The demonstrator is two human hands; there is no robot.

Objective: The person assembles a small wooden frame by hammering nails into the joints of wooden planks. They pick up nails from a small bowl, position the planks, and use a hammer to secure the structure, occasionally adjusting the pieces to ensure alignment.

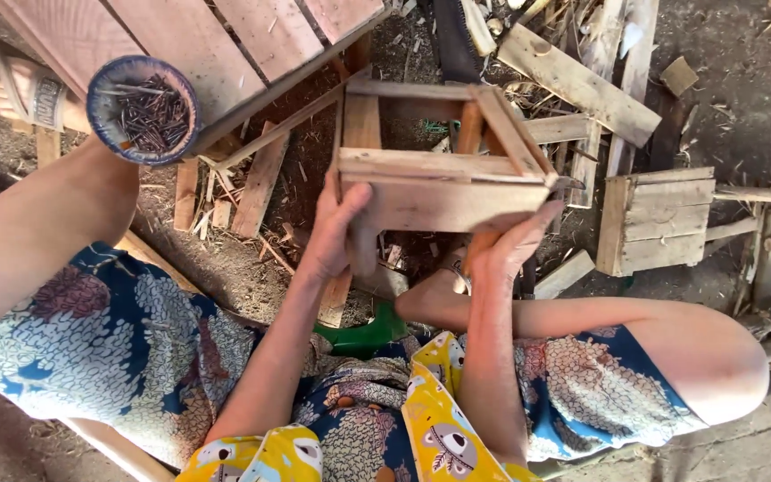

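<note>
Gripping wooden crate (443, 183) between both hands' fingers (350, 201).

The ground (742, 62) is dark dirt strewn with wood chips and splinters. At the upper left, a slatted pallet (225, 36) lies on it, with a blue bowl (142, 109) of nails at its lower edge. Short offcuts (256, 183) lie scattered below the pallet, left of centre. Along the top, right of centre, a plank (577, 82) lies slanted over other scraps. At the right, a small finished crate (658, 221) rests on the dirt, with thin sticks (769, 232) beside it.
</note>
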